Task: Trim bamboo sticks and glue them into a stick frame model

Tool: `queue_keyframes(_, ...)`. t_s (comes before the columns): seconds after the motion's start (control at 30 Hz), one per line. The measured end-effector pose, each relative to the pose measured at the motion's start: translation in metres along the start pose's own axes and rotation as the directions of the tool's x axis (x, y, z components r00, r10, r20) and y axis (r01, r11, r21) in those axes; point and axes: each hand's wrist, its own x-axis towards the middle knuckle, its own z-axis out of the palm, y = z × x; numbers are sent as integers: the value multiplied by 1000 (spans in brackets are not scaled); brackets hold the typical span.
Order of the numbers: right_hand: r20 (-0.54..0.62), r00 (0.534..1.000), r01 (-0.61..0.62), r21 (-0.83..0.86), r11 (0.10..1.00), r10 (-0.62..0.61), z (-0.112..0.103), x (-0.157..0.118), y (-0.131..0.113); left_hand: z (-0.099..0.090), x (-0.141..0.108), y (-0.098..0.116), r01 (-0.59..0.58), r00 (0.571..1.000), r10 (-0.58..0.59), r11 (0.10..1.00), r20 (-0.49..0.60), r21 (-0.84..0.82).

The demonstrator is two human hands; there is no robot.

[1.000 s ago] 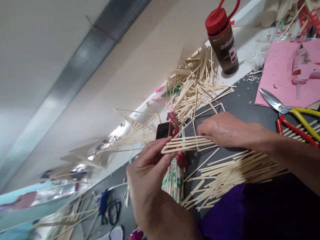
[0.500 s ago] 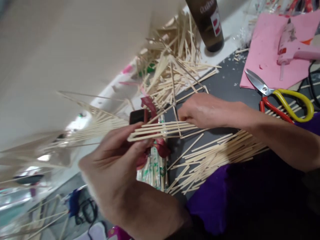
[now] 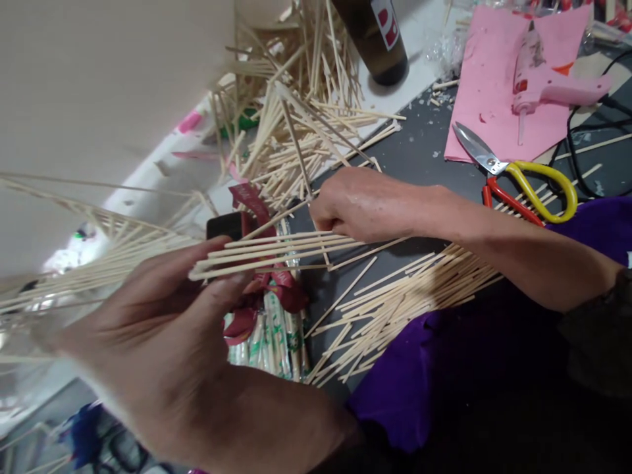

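Observation:
My left hand (image 3: 168,329) pinches one end of a framework of thin wooden sticks (image 3: 266,252) between thumb and fingers. Several of its sticks run side by side to the right, and a short stick crosses them. At the other end, my right hand (image 3: 363,203) is closed, with its curled fingers on the sticks; the fingertips are hidden. Beyond the hands, a tall angular stick shape (image 3: 296,138) rises to a point. Loose wooden sticks (image 3: 395,316) lie below my right forearm.
Yellow-and-red-handled scissors (image 3: 513,178) lie right, near a pink glue gun (image 3: 543,85) on a pink sheet (image 3: 481,72). A dark bottle (image 3: 375,43) stands behind. Wrapped chopsticks (image 3: 276,336) and a dark red ribbon (image 3: 251,204) are under the framework. More sticks (image 3: 330,72) are piled behind.
The view has shifted, so the table things sit further left in the picture. Both hands keep their hold on the stick framework, with little change between them.

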Motion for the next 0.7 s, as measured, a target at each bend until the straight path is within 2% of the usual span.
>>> queue_keyframes(0.03, -42, 997, 70, -29, 997, -71, 0, 0, 0, -2, 0, -1, -3, 1000, 3, 1000, 4, 12)
queue_keyframes(0.1, -149, 955, 244, -109, 964, -258, 1, 1, 1, -7, 1, -5, 12, 999, -13, 999, 44, 37)
queue_keyframes(0.13, -152, 945, 269, -135, 954, -288, 2, 2, 1, -10, 2, -7, 27, 996, -30, 999, 78, 39)
queue_keyframes(0.2, -134, 945, 276, -154, 949, -297, 4, 6, 3, -16, 4, -12, 64, 984, -68, 998, 162, 26)
queue_keyframes(0.27, -129, 946, 278, -153, 948, -298, 8, 11, 5, -19, 6, -16, 55, 982, -55, 998, 179, 6)
queue_keyframes(0.4, -160, 934, 309, -92, 947, -320, 13, 16, 8, -20, 8, -18, 72, 984, -72, 997, 166, 6)
queue_keyframes(0.53, -141, 942, 298, -66, 952, -305, 14, 16, 8, -22, 8, -18, 104, 979, -102, 995, 174, -2)
queue_keyframes(0.7, -115, 948, 289, -79, 954, -296, 13, 15, 5, -25, 8, -20, 82, 980, -85, 996, 181, 26)
